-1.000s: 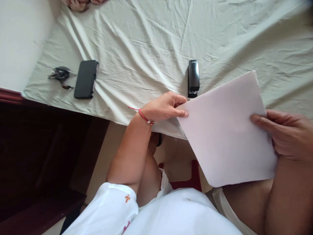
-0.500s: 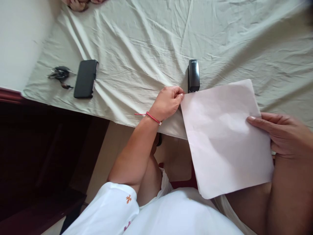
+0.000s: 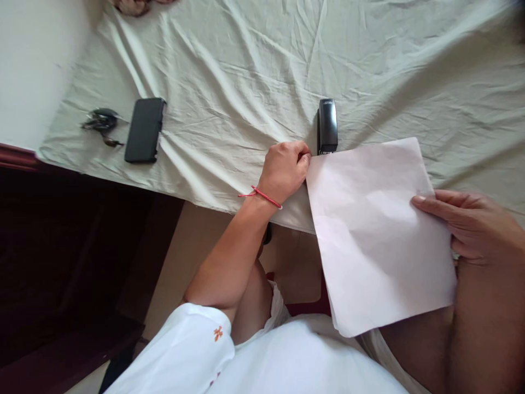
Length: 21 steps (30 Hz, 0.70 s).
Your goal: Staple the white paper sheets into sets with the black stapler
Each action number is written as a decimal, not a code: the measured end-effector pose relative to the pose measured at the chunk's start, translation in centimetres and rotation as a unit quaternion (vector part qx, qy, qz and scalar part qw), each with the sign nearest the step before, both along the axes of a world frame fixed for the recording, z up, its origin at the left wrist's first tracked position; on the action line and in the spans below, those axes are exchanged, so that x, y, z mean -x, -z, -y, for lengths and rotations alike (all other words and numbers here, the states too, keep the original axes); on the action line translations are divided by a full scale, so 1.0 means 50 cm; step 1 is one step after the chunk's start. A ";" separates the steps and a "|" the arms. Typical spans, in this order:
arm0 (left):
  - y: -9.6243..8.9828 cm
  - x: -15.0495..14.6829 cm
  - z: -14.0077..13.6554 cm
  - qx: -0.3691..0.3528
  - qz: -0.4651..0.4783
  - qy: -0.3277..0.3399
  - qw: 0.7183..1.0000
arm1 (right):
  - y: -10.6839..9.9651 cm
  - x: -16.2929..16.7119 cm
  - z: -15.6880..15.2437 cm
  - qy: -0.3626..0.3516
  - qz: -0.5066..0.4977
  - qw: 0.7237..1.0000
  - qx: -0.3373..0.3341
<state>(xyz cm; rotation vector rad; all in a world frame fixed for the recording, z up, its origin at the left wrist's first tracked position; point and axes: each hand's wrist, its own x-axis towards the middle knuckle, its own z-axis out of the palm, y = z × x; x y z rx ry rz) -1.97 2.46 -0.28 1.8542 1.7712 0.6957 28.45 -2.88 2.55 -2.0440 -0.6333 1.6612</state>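
White sheets of paper [image 3: 377, 241], seemingly a thin stack, hang partly over the near edge of the cloth-covered surface. My left hand [image 3: 286, 171], with a red string bracelet at the wrist, pinches their upper left corner. On the right edge lies my right hand [image 3: 471, 221], thumb on top and fingers behind, gripping the sheets. Just beyond the paper's top edge stands a black stapler [image 3: 327, 126], its near end close to the paper. Whether the paper reaches into the stapler is hidden.
A pale green wrinkled cloth [image 3: 229, 98] covers the surface. Off to the left lie a black phone [image 3: 144, 130] and a bunch of keys [image 3: 101, 120]. Dark wooden furniture [image 3: 74, 262] stands at the lower left, below the white wall [image 3: 41, 71].
My left hand has turned slightly and shifted a little right with the paper's corner. The paper's top right corner sits slightly lower. The stapler stays about where it was.
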 end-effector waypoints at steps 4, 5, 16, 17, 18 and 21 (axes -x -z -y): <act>0.007 -0.002 -0.001 -0.023 0.004 -0.002 1.000 | 0.001 -0.005 0.000 0.013 0.004 1.000 -0.009; 0.009 -0.003 -0.001 -0.029 0.006 -0.002 1.000 | 0.001 -0.007 0.000 0.013 0.006 1.000 -0.011; 0.037 0.014 -0.010 -0.221 -0.021 0.135 0.966 | 0.002 -0.024 -0.001 0.016 0.020 1.000 -0.006; 0.036 0.013 -0.009 -0.215 -0.020 0.143 0.966 | 0.002 -0.024 0.000 0.017 0.020 1.000 -0.006; 0.033 0.011 -0.008 -0.202 -0.017 0.144 0.968 | 0.002 -0.025 0.000 0.018 0.021 1.000 -0.005; 0.020 0.004 -0.002 -0.154 0.006 0.123 0.980 | 0.005 -0.028 0.001 0.018 0.023 1.000 -0.009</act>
